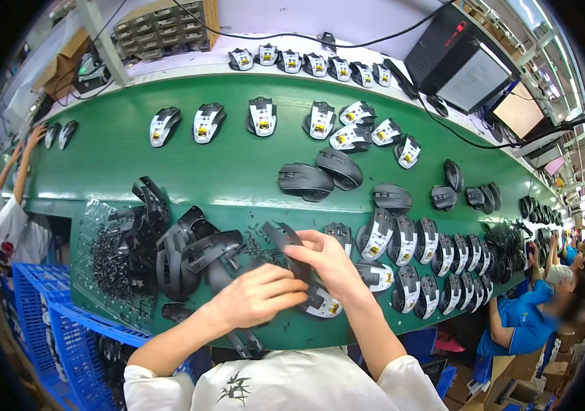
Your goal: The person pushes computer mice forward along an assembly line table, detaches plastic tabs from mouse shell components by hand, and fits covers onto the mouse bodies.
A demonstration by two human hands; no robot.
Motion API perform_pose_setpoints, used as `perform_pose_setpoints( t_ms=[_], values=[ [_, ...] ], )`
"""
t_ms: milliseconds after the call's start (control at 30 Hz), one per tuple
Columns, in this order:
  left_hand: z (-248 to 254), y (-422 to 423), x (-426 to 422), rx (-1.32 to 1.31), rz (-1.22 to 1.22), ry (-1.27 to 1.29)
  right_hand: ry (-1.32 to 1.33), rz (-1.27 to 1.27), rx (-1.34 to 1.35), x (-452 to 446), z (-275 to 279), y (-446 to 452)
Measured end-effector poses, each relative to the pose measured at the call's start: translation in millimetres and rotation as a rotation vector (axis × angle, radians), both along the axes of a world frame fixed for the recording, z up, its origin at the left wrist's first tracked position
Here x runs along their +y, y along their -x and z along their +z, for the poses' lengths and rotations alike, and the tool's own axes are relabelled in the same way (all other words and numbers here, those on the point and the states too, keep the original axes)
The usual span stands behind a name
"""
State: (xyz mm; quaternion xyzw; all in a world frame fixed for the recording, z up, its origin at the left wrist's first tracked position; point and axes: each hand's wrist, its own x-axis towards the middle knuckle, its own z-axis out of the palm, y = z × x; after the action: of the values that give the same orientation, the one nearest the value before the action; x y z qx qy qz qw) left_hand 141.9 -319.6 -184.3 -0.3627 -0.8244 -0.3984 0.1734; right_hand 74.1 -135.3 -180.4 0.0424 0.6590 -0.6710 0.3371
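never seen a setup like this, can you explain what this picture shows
No robot arm here: a person is working bare-handed. The single, rounded picture comes from a camera worn on that person's head, looking forward and down. The left hand pinches a curved dark plastic piece; the right hand is close by, but its grip is hard to tell. The long green tabletop bears many black-and-white plastic computer mice and a heap of loose black plastic shells.

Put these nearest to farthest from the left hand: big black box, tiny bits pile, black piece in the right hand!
1. Black piece, in the right hand
2. Tiny bits pile, left side
3. Big black box, back right
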Motion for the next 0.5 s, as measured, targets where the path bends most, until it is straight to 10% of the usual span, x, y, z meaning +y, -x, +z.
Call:
perform_pose_setpoints(
  t_ms=[133,300,500],
  values=[
    [-4.4,-8.6,0.2,-0.11,0.234,-0.287,-0.097,0.02,0.134,13.9,-6.3,-3.7],
    [2.6,10.3,-22.9,-1.034,0.41,-1.217,-0.49,0.08,0.734,-4.7,11.8,-25.6],
    [7.0,12.1,-28.4,-1.469,0.259,-1.247,-0.457,0.121,1.076,-12.1,3.1,-30.5]
  ],
)
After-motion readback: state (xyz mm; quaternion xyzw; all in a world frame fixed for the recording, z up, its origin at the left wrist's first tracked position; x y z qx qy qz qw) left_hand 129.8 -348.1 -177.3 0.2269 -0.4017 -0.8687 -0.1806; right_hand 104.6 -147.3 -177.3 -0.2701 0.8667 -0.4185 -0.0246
